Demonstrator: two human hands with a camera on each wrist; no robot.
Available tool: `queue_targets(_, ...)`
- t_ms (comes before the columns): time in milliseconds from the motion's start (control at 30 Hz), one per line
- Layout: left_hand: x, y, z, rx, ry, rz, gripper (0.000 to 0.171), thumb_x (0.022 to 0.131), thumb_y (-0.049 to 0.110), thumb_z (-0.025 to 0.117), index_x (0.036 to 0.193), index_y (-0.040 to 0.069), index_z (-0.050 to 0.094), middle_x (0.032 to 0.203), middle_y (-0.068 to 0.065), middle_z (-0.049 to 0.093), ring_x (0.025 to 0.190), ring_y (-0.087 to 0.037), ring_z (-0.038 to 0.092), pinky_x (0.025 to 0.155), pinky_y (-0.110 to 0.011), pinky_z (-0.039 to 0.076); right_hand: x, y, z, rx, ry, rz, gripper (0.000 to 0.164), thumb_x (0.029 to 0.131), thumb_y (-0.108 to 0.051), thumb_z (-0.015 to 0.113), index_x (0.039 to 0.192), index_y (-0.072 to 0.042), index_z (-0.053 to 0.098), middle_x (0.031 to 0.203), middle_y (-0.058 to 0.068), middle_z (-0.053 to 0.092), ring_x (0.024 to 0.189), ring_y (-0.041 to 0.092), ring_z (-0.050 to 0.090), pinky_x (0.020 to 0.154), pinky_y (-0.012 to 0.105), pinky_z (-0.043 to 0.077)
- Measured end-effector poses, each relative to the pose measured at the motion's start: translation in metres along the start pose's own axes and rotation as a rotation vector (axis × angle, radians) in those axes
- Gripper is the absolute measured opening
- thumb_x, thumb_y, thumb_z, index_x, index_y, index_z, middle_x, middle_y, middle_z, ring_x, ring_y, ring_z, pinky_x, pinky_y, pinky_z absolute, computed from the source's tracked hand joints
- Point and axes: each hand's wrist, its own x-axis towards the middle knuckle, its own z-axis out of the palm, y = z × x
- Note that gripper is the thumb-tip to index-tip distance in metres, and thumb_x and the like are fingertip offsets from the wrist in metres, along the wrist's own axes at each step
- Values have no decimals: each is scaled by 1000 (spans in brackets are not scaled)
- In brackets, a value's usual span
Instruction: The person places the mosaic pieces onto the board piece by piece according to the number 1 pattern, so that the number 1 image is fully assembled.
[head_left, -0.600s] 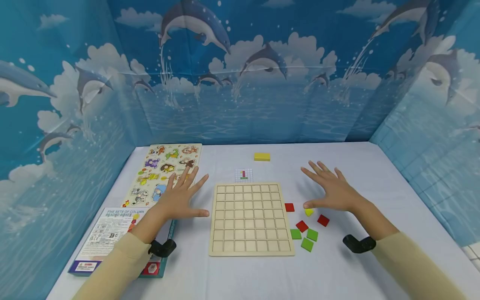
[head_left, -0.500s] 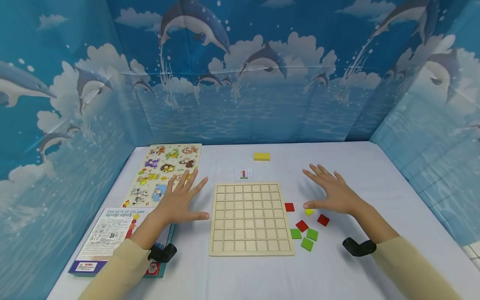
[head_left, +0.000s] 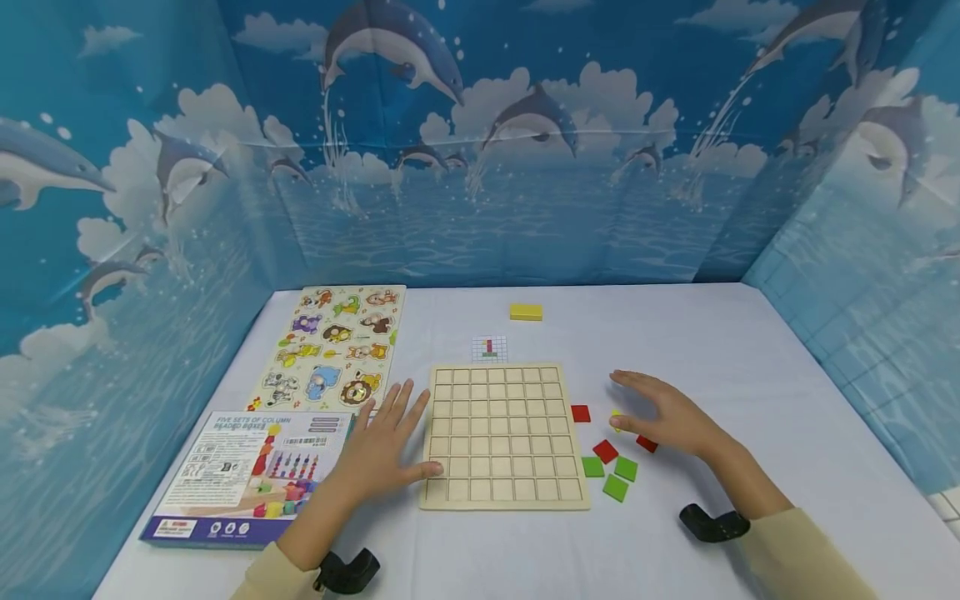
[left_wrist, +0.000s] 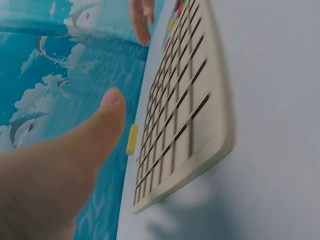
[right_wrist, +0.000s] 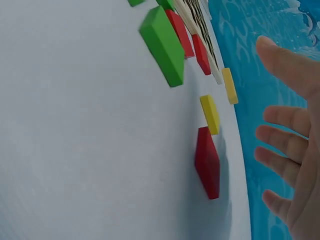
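Note:
A wooden grid board (head_left: 498, 437) lies flat in the middle of the white table. My left hand (head_left: 382, 450) is spread at the board's left edge, its thumb over the lower left corner; the left wrist view shows that thumb (left_wrist: 95, 130) apart from the wood. To the right, my right hand (head_left: 671, 417) hovers with relaxed fingers, holding nothing. Around and below it are a yellow tile (right_wrist: 210, 115), partly hidden in the head view, red tiles (head_left: 605, 452) and green tiles (head_left: 616, 487). Behind the board lies a small pattern card (head_left: 490, 349) with a coloured figure on a grid.
A yellow block (head_left: 526, 312) sits near the table's back edge. On the left are a picture puzzle board (head_left: 330, 333) with animals and a bead toy box (head_left: 217, 492). A dolphin-print curtain (head_left: 480, 208) hangs around the back and sides.
My left hand has moved right and nearer, its thumb now over the board's edge. My right hand has lowered, its fingers drawn closer together, now above a red tile and the yellow one.

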Motion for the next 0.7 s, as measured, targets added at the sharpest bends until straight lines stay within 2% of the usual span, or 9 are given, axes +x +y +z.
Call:
queue_targets(167, -10, 17, 13, -74, -23, -9, 97, 84, 60, 65, 153, 2, 28, 157, -22, 23, 144, -38, 20, 109, -62, 22, -2, -2, 6, 8, 20, 37, 70, 85, -48, 72, 137, -3, 55, 139, 22, 50, 131, 43, 39, 99, 65, 36)
queue_targets(267, -16, 23, 21, -132, -35, -24, 96, 85, 58, 65, 152, 1, 28, 157, -22, 24, 144, -39, 21, 109, -61, 24, -3, 1, 10, 8, 41, 20, 62, 85, -43, 74, 130, -2, 61, 130, 19, 57, 124, 40, 46, 97, 62, 40)
queue_targets(467, -23, 25, 38, -167, -33, -38, 95, 86, 59, 62, 153, 2, 27, 157, -23, 23, 144, -39, 22, 109, -59, 24, -4, 5, 15, 16, 68, -23, 47, 84, -32, 77, 118, -1, 68, 110, 8, 64, 107, 31, 56, 91, 55, 47)
queue_targets(700, -29, 24, 49, -226, -31, -68, 97, 87, 62, 59, 153, 0, 24, 159, -22, 17, 145, -37, 17, 111, -58, 21, -4, 7, 18, -3, 53, 11, 41, 82, -27, 80, 115, -3, 71, 105, 4, 62, 102, 28, 55, 88, 52, 49)
